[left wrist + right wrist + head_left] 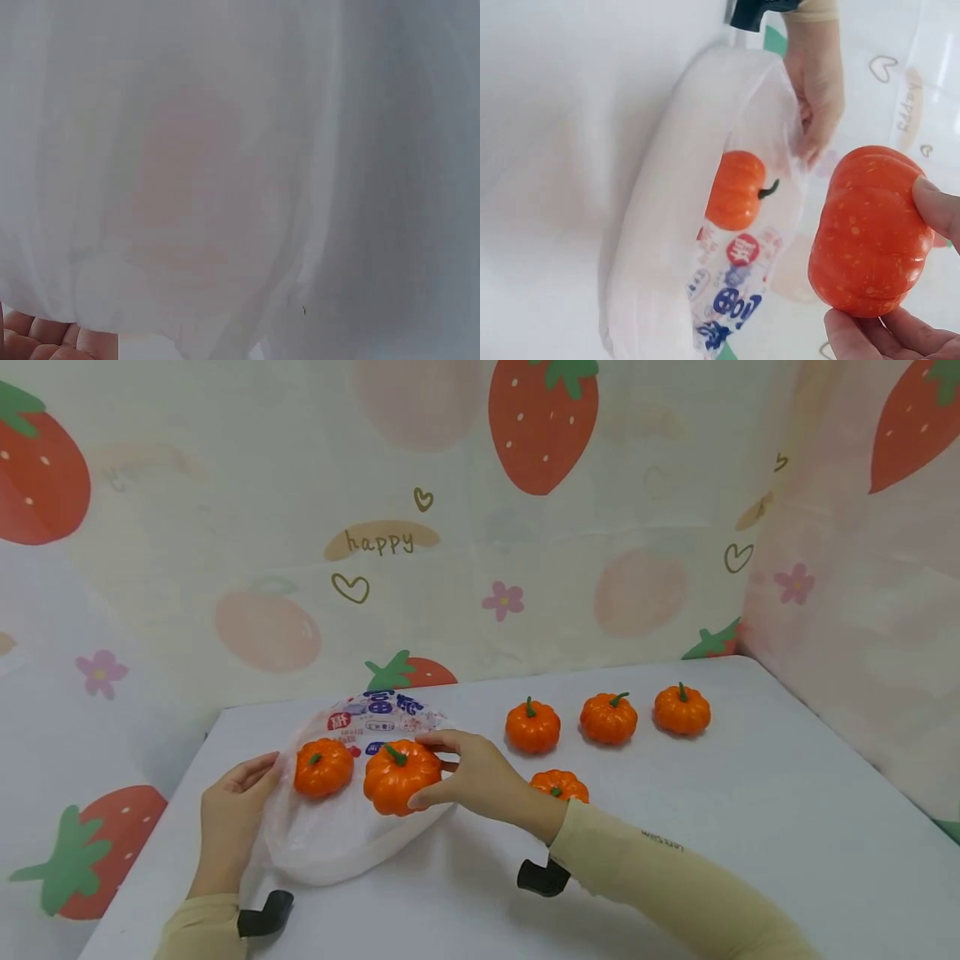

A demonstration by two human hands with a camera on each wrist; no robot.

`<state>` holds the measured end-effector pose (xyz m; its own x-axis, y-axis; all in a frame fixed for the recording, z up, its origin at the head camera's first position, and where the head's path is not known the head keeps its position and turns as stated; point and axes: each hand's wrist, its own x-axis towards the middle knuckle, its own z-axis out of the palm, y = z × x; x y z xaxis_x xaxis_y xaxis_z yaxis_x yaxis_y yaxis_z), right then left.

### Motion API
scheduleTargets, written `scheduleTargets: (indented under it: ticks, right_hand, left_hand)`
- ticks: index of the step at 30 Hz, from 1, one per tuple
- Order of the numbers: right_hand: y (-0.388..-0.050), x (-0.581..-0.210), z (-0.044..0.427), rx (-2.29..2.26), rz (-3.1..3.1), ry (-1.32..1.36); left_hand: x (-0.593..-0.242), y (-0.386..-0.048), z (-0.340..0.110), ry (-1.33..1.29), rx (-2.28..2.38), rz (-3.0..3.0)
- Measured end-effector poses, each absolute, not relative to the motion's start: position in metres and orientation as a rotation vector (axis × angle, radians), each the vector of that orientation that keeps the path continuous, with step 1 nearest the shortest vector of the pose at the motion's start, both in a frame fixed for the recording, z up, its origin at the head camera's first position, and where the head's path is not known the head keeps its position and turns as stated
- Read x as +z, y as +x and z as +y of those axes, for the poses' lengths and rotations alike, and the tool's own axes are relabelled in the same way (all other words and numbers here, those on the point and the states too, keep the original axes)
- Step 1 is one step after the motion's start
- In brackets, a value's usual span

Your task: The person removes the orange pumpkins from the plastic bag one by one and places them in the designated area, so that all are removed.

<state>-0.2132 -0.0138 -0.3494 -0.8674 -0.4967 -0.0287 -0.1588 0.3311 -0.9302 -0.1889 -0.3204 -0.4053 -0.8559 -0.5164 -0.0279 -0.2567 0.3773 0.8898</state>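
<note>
My right hand point(487, 781) holds a small orange pumpkin point(399, 781) with a green stem, thumb on one side and fingers on the other. It hangs over the mouth of a white plastic bag point(330, 860) with blue and red print. Inside the bag, toward its left, lies another pumpkin point(322, 767). At the bag's left rim my left hand point(228, 818) pinches the plastic between thumb and fingers. The right wrist view shows the held pumpkin point(870, 232) close up, beside the open bag point(652, 225). Bag plastic point(187, 187) fills most of the left wrist view.
On the white table point(712, 843), three pumpkins stand in a back row: one left point(532, 727), one middle point(608, 719), one right point(682, 709). Another pumpkin point(560, 785) is partly hidden behind my right wrist. A strawberry-print cloth point(465, 560) hangs behind the table.
</note>
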Motion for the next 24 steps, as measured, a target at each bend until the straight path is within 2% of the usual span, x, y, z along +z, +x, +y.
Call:
scheduleTargets:
  ticks: [13, 24]
  right_hand:
    - [-0.203, -0.341, 0.039, -1.624, 2.325, -0.584]
    - [-0.202, -0.336, 0.083, -1.577, 2.424, -0.454]
  left_hand:
    - [-0.403, -0.187, -0.316, 0.669, -1.498, -2.405]
    - [-0.403, -0.186, -0.318, 0.667, -1.492, -2.410]
